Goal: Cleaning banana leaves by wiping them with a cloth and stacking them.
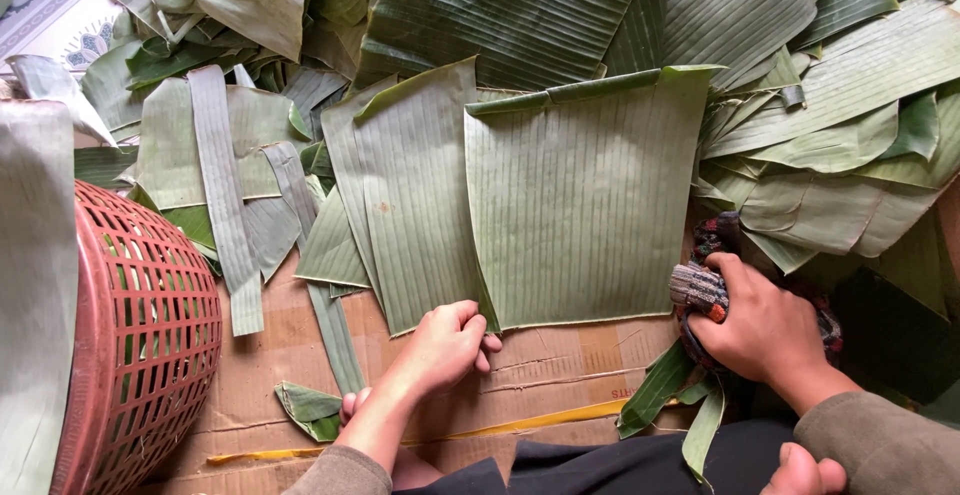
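Note:
A large squarish banana leaf piece (585, 205) lies flat on brown cardboard (540, 365), overlapping a second cut leaf (410, 195) to its left. My left hand (445, 345) pinches the near edge where the two leaves meet. My right hand (765, 330) is closed around a bunched multicoloured cloth (700, 285) just off the big leaf's lower right corner.
A red plastic mesh basket (140, 335) lies on its side at the left. Leaf strips (222, 195) and scraps (310, 407) lie on the cardboard. Heaps of banana leaves (830, 135) fill the back and right. My knees and dark clothing are at the bottom edge.

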